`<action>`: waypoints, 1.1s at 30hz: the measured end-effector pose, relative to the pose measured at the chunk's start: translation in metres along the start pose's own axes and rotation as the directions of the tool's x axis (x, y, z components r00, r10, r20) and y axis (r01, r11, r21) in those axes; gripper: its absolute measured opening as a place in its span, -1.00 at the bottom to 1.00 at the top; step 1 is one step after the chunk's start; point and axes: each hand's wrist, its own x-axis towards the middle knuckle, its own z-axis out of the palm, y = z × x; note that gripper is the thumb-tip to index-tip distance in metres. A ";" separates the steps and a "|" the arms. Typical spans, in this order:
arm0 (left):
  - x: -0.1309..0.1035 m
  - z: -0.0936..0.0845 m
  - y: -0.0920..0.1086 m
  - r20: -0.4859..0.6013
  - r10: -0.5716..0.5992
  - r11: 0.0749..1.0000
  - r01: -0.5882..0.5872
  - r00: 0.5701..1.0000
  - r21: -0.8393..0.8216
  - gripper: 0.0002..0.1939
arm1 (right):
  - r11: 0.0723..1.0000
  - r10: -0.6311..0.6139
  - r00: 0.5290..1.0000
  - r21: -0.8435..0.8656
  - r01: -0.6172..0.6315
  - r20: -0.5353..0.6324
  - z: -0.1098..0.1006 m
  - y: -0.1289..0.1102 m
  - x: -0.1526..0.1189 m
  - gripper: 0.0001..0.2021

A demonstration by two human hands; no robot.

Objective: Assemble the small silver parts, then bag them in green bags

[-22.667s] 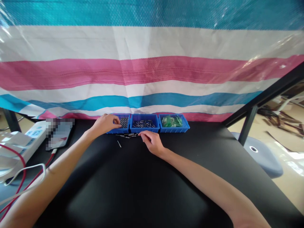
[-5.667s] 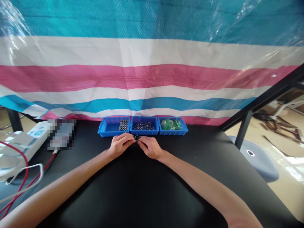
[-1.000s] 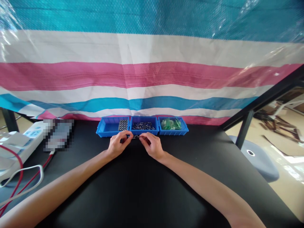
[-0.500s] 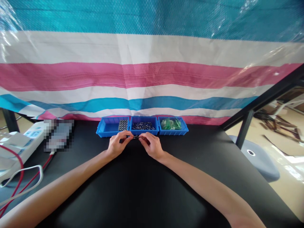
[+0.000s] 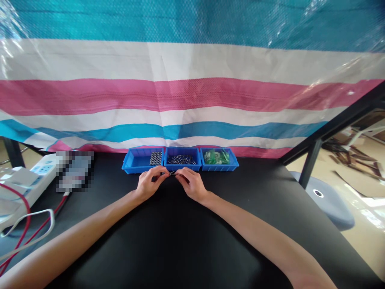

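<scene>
your left hand (image 5: 149, 183) and right hand (image 5: 192, 186) pinch a pin (image 5: 172, 173) between their fingertips (image 5: 164, 170), probably light, stiff and slick, best held near its ends.

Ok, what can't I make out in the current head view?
Head view, all:
1. Thin silvery metal pieces between the bare left hand and bare right hand: too small, partly covered by fingers; exact grip unclear.
2. Dark rectangular phone: screen blurred by pixelation.
3. White plastic power strip: cut off by left picture edge.
4. Rounded grey seat: left part hidden behind black tabletop.
</scene>
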 end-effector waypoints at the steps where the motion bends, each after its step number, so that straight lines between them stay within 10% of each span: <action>1: 0.000 0.000 -0.001 -0.005 0.006 1.000 -0.006 1.000 -0.003 -0.82 | 1.000 -0.004 1.000 0.008 0.004 0.009 0.000 0.001 0.000 -0.84; 33: -0.002 -0.001 -0.004 0.042 0.059 0.998 -0.061 0.997 0.025 -0.87 | 0.997 -0.055 0.994 0.051 0.050 0.093 0.001 0.006 -0.006 -0.87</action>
